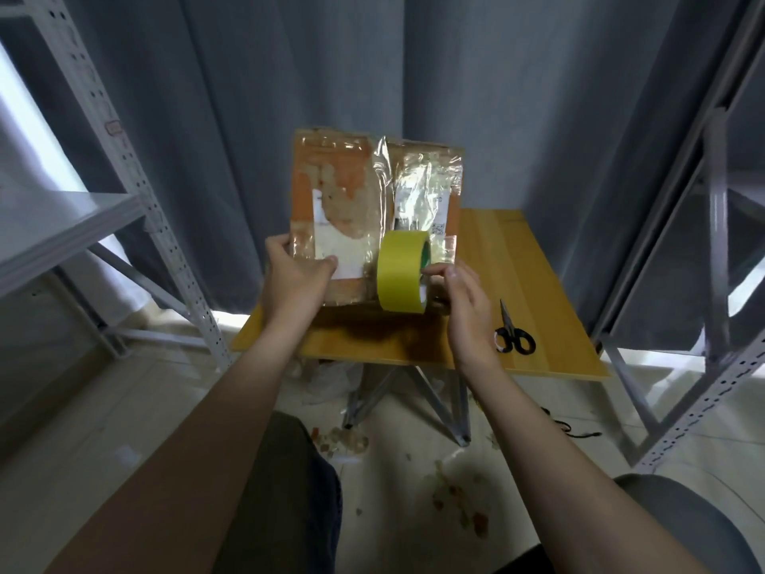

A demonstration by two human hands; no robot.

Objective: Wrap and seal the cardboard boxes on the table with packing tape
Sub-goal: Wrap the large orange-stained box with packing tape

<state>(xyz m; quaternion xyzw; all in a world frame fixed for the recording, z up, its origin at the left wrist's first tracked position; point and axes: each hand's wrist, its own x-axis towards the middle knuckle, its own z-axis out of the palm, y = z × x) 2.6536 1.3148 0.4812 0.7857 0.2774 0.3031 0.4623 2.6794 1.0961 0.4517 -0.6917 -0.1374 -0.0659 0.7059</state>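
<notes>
A flat brown cardboard box (pixel 343 188), covered in shiny clear tape with torn white labels, stands upright on the wooden table (pixel 534 283). My left hand (pixel 296 275) grips its lower left edge, thumb across the front face. A yellow tape roll (pixel 401 272) is held against the box's lower front. My right hand (pixel 461 300) holds this roll from the right, fingers at its core. A band of clear tape runs up the box from the roll.
Black-handled scissors (pixel 512 333) lie on the table to the right of my right hand. Grey metal shelf racks stand at the left (pixel 124 167) and the right (pixel 712 225). A grey curtain hangs behind. Tape scraps litter the floor (pixel 459 499) under the table.
</notes>
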